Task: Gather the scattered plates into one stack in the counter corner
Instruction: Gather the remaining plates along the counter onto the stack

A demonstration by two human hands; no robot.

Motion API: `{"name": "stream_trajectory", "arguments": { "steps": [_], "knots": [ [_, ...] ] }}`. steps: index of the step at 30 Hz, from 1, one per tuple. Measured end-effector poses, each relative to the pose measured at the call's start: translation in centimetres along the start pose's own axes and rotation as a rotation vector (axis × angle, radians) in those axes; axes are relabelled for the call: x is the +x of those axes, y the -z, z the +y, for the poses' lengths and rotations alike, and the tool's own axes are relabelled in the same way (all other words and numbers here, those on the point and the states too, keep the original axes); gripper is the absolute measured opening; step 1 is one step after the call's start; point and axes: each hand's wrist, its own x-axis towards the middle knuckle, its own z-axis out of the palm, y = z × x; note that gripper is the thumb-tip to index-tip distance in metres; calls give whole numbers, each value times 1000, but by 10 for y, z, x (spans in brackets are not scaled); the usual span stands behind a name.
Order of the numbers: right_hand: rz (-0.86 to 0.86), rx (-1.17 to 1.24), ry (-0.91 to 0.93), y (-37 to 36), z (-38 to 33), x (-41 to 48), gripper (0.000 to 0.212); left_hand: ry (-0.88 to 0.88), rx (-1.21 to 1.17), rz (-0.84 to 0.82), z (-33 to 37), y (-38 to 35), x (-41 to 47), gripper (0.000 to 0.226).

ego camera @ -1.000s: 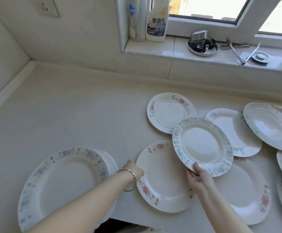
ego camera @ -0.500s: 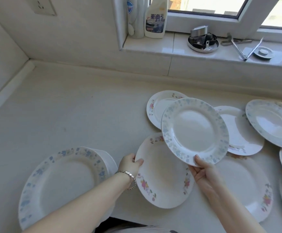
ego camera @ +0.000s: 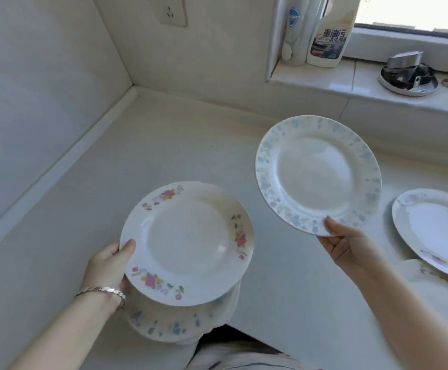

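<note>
My left hand [ego camera: 108, 265] grips the left rim of a pink-flowered white plate [ego camera: 188, 241], held just above a stack of blue-flowered plates [ego camera: 169, 324] at the counter's front edge. My right hand [ego camera: 348, 244] pinches the bottom rim of a blue-flowered plate [ego camera: 316, 174], tilted up in the air to the right of the stack. Two more plates lie on the counter at the right: one with a faint floral rim [ego camera: 436, 231] and a part-hidden one [ego camera: 431, 276] below it. The counter corner [ego camera: 134, 89] is at the upper left.
A window sill [ego camera: 337, 81] runs along the back right with two cleaner bottles [ego camera: 327, 36] and a round metal dish of tools [ego camera: 409, 81]. A wall socket [ego camera: 172, 12] sits above the corner. The counter's front edge [ego camera: 257, 335] drops off just behind the stack.
My left hand has lifted the pink-flowered plate off the counter and carried it left over the stack. My right hand raised the blue-flowered plate higher. The view has swung left toward the corner.
</note>
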Motion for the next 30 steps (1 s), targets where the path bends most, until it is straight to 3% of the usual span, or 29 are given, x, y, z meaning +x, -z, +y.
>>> {"name": "stream_trajectory", "arguments": {
  "steps": [5,11,21,26,30],
  "knots": [
    [-41,-107,-50,-14,25,-1,26,59,-34,73,-33,36,8,24],
    [-68,-183,-70,-24,38,-9,25,93,55,30,-51,39,8,22],
    [-86,-272,-69,-27,43,-19,23,-136,1027,-11,-45,51,6,43],
    [-83,-258,-107,-28,49,-19,22,-209,1236,-22,-38,48,12,42],
    [-73,-276,-120,-24,52,-17,22,-317,1332,89,-44,44,13,38]
  ]
}}
